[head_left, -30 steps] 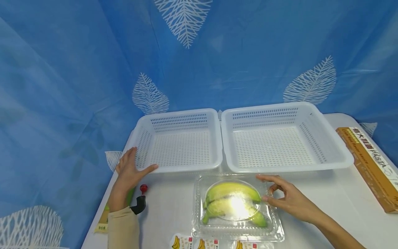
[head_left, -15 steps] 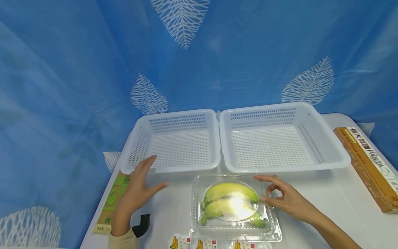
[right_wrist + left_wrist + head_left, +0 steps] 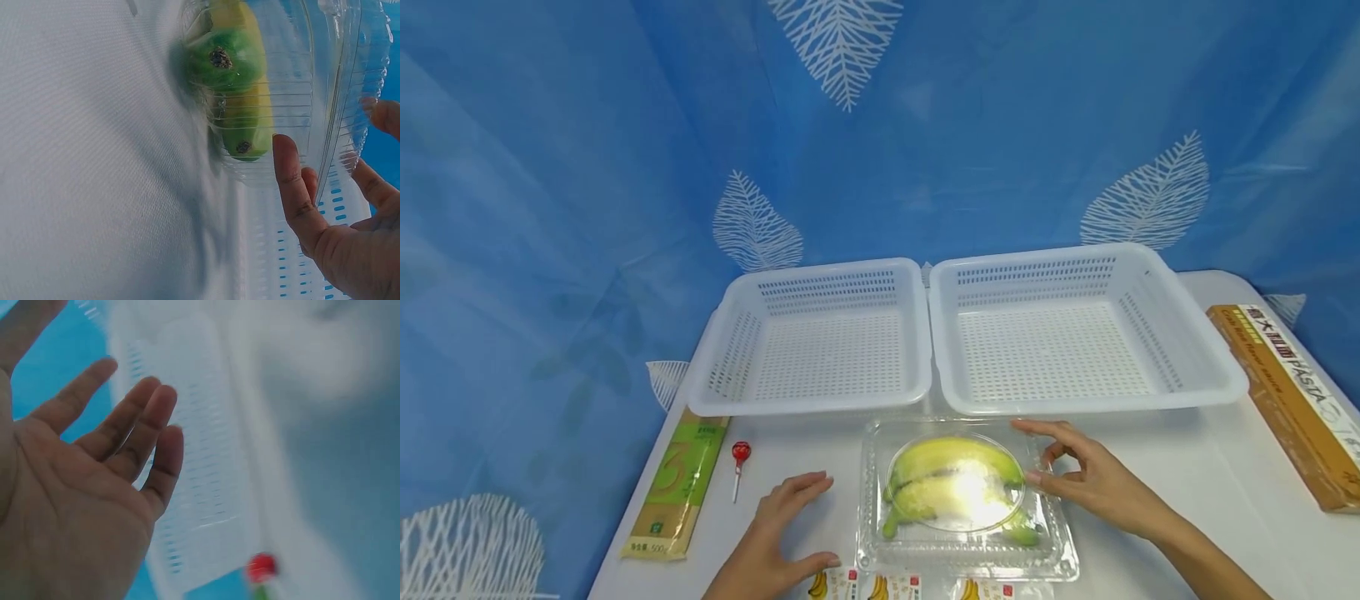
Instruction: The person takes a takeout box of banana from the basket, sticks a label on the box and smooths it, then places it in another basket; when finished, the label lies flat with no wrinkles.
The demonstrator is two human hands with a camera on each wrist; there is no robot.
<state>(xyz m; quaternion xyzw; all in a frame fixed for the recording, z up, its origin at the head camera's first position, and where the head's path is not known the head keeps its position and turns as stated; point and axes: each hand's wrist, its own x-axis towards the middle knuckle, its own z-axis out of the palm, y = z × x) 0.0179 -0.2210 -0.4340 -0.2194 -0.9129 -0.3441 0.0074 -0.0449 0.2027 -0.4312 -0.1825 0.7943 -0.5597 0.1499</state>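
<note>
A clear plastic clamshell box (image 3: 970,562) holding greenish-yellow bananas (image 3: 955,462) lies on the table before the baskets. At its right edge my right hand (image 3: 1105,483) holds the rim, thumb over the lid and bent fingers against the side wall, as the right wrist view also shows. Left of the box is my left hand (image 3: 775,533), its thumb and fingers apart and nothing between them, thumb tip overlapping the banana-printed packets (image 3: 891,586). In the left wrist view its palm (image 3: 81,506) shows, with a red lollipop (image 3: 261,569) beyond.
Two white perforated baskets (image 3: 808,408) (image 3: 1097,404) stand side by side at the back. A green and tan packet (image 3: 673,492) lies at the left edge, beside the lollipop (image 3: 741,454). A long brown PASTA box (image 3: 1285,408) lies along the right edge. Blue curtain (image 3: 925,125) hangs behind.
My left hand has left the left basket's near corner and come toward me and right, uncovering the lollipop and the green packet. My right hand has stayed at the box.
</note>
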